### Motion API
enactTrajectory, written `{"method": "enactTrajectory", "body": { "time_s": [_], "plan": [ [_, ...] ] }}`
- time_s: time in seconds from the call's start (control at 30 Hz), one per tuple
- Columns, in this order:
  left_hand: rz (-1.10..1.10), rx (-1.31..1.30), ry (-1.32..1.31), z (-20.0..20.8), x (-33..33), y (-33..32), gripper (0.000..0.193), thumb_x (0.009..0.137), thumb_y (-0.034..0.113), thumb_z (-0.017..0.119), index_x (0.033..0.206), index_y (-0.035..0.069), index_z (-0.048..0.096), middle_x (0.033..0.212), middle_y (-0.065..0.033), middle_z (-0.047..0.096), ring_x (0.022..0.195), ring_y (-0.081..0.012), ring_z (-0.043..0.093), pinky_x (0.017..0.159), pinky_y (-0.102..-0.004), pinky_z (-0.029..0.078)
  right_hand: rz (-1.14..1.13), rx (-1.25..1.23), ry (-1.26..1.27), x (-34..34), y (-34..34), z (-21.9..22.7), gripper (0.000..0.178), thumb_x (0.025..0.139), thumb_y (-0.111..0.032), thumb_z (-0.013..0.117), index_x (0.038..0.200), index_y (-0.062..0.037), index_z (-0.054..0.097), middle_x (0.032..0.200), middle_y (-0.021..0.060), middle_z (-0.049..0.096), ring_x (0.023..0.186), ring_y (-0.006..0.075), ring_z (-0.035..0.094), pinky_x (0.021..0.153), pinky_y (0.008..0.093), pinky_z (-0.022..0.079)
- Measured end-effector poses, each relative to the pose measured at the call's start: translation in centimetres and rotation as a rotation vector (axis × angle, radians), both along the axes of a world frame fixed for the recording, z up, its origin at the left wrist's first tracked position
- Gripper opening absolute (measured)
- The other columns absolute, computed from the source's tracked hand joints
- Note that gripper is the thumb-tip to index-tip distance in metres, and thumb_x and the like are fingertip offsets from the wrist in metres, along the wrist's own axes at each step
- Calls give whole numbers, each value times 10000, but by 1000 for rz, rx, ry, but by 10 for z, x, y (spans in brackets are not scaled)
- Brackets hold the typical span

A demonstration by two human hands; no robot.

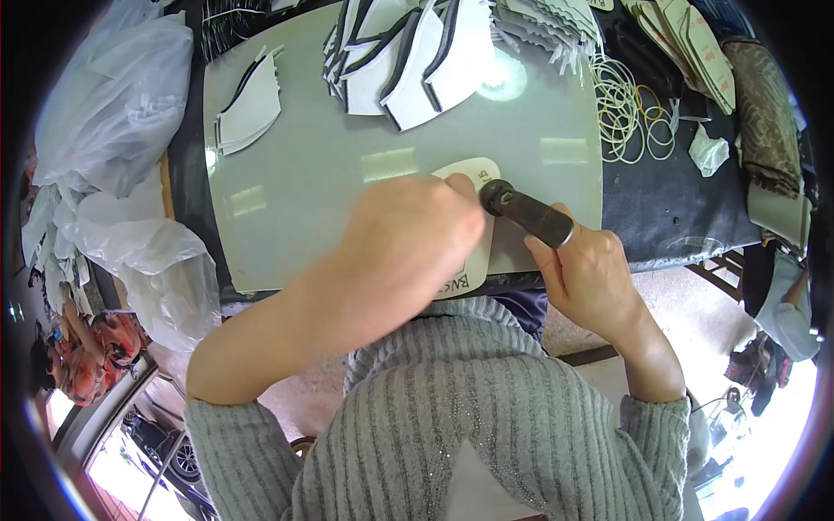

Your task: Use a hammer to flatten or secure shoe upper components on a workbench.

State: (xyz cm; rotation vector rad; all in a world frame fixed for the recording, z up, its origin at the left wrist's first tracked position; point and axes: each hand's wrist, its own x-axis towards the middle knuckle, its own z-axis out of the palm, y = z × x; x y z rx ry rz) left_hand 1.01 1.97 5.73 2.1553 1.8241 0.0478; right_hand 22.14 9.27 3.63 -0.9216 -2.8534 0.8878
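Observation:
My left hand (408, 239) presses down flat on a cream card template (476, 169) that lies on a grey cutting board (313, 165). Most of the template is hidden under the hand; its rounded top and lower end stick out. My right hand (586, 269) grips a dark metal hand tool (526, 211) whose round head touches the template's right edge, just beside my left fingertips.
White shoe pieces with dark edging (408, 52) are piled at the board's far side, a smaller stack (248, 108) at far left. Rubber bands (630, 108) lie right of the board, more cut parts (686, 43) behind them. Plastic bags (113, 130) crowd the left.

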Motion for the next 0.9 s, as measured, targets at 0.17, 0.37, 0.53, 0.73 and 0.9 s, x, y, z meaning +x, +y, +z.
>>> {"method": "enactTrajectory", "body": {
  "time_s": [0.17, 0.37, 0.53, 0.73, 0.9],
  "plan": [
    [-74, -63, 213, 8, 27, 2, 157, 659, 48, 694, 790, -16, 635, 664, -56, 632, 652, -184, 686, 541, -310, 560, 6, 4, 24, 0, 0, -2, 218, 905, -145, 629, 892, -7, 460, 602, 156, 574, 545, 356, 627, 482, 431, 495],
    [-12, 32, 196, -13, 13, -7, 125, 656, 53, 690, 730, 3, 602, 694, -63, 621, 592, -176, 660, 499, -273, 537, -1, 5, 11, -2, -1, 1, 216, 895, -137, 640, 891, -13, 464, 604, 149, 579, 541, 343, 630, 478, 420, 495],
    [195, 231, 37, -31, -7, -25, 144, 767, 71, 688, 766, 31, 550, 653, -107, 582, 613, -265, 636, 521, -358, 484, -6, -59, -27, -1, 0, 0, 197, 913, -82, 605, 1070, 34, 571, 740, 198, 582, 566, 377, 604, 495, 423, 478],
    [230, 249, -374, -15, -15, -23, 128, 812, 91, 686, 814, 20, 579, 680, -124, 591, 609, -301, 618, 553, -391, 457, -13, -25, -8, -1, 0, 1, 187, 882, -110, 631, 926, -9, 480, 562, 137, 557, 516, 345, 616, 475, 424, 488],
    [167, 6, -245, -14, -19, -5, 103, 812, 75, 651, 796, 13, 570, 723, -139, 609, 615, -296, 629, 561, -376, 480, -12, -16, 7, -1, -1, 0, 191, 882, -112, 629, 939, -8, 479, 556, 139, 554, 512, 350, 613, 474, 429, 486]
  ]
}}
